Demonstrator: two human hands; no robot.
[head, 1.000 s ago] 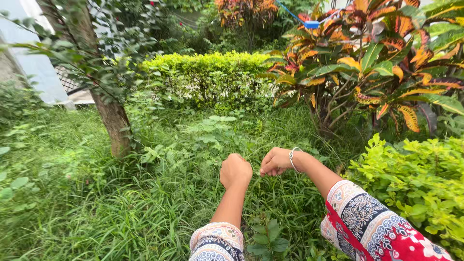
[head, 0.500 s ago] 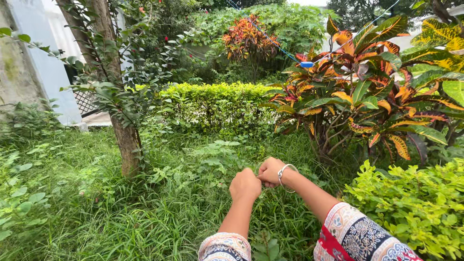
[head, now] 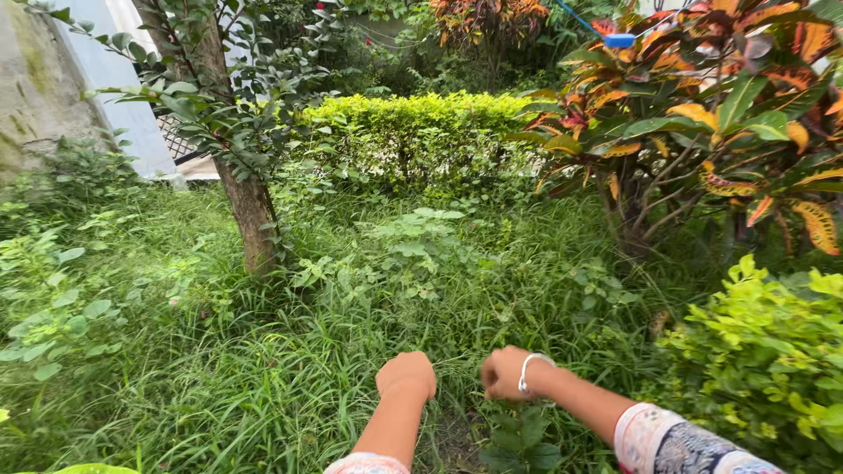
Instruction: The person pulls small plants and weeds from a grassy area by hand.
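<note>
Standing behind the person, one sees both arms reach forward and down over tall grass [head: 290, 386]. Left hand [head: 407, 374]: clenched into a fist with its back toward the camera; whether any blade is pinched inside cannot be told. Right hand [head: 505, 372]: likewise curled shut, knuckles turned toward the left hand, with a thin metal bangle [head: 525, 374] around the wrist; its contents are hidden too. The two fists hang level with each other, near but apart, just above the grass tips, and thin blades rise between and around them. Patterned sleeves [head: 667, 443] in red, white and blue cover the forearms at the lower edge. A small dark-leaved plant [head: 518, 439] stands just beneath the right wrist. To the right, a bright green shrub [head: 773, 360] fills the corner; behind it rises a croton [head: 720, 114] with orange, red and green leaves. A slim tree trunk [head: 250, 219] stands left of centre, well beyond the hands, and a clipped hedge [head: 421, 136] runs across the background. A pale wall [head: 39, 88] closes the far left.
</note>
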